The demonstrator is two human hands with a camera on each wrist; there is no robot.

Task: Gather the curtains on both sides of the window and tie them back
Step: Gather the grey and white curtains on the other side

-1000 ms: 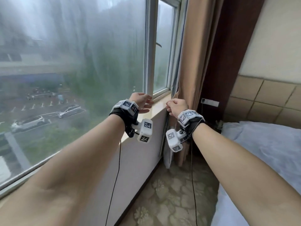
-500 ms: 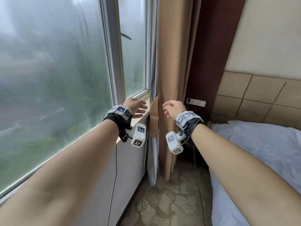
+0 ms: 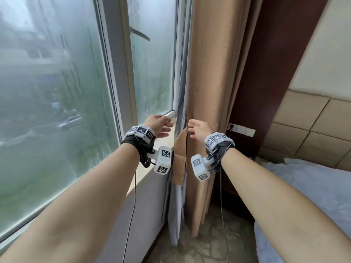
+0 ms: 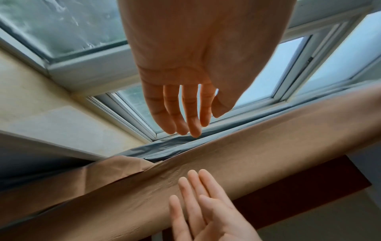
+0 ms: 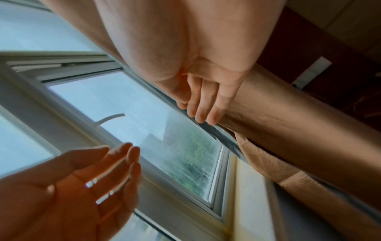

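The tan curtain (image 3: 212, 88) hangs bunched in a column at the window's right edge, with a grey lining (image 3: 180, 103) on its window side. A loose tan flap of fabric (image 3: 179, 154) droops at sill height. My left hand (image 3: 163, 126) hovers open over the sill, just left of the lining. My right hand (image 3: 193, 128) is open in front of the curtain's left edge. Seen from the left wrist, the straight left fingers (image 4: 183, 117) end short of the lining (image 4: 175, 146). In the right wrist view the right fingers (image 5: 206, 104) lie against the curtain (image 5: 299, 124).
The cream window sill (image 3: 152, 173) runs under the glass, and a handle (image 3: 139, 34) sits on the window frame. A dark wood panel (image 3: 266, 82) and a wall socket (image 3: 241, 129) lie behind the curtain. A bed (image 3: 313, 186) stands at the right, patterned carpet (image 3: 205, 243) below.
My view has swung right, closer to the curtain. The right hand, curled at the curtain's edge a second ago, is now open. The left hand has lifted off the sill.
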